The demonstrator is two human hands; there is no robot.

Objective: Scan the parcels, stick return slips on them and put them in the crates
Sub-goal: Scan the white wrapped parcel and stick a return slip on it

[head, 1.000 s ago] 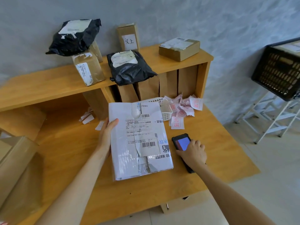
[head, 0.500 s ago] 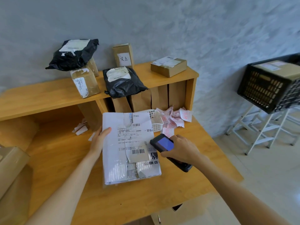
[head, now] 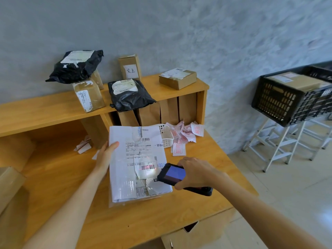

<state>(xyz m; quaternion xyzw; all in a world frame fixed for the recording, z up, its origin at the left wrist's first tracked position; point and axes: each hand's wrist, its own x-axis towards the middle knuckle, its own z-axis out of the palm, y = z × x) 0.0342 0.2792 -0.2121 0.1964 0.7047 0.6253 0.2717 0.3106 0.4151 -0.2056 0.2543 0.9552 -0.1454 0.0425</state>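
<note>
Wooden desk (head: 206, 209): my right hand (head: 195, 172) grips the black handheld scanner (head: 173, 174), aimed left at the white flat parcel's (head: 125, 177) barcode; my left hand (head: 106, 155) lies flat, steadying its left edge.

Right hand (head: 196, 172) with scanner (head: 177, 175) over white parcel (head: 133, 159) barcode.
</note>
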